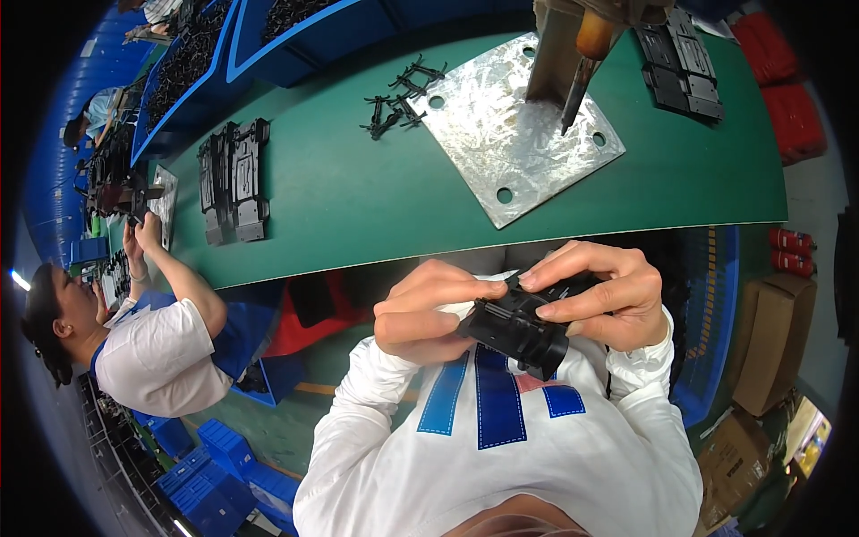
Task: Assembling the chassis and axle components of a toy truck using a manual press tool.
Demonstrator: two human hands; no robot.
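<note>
Two hands close to chest grip black plastic housing (519, 322): left hand (425, 313) curled, fingers pinching its left edge to steady; right hand (599, 295) fingertips pressing top. Far: steel plate (514, 134), loose black clips (403, 98) on green table (358, 197).

Factory assembly line. Long green bench (358, 197) with stacked black plastic parts (234, 179), blue bins (268, 36) heaped with more, a steel plate (514, 134) carrying a press tool (573, 54). Co-worker (152, 349) alongside, blue crates (224, 474) and cartons (769, 340) around.
</note>
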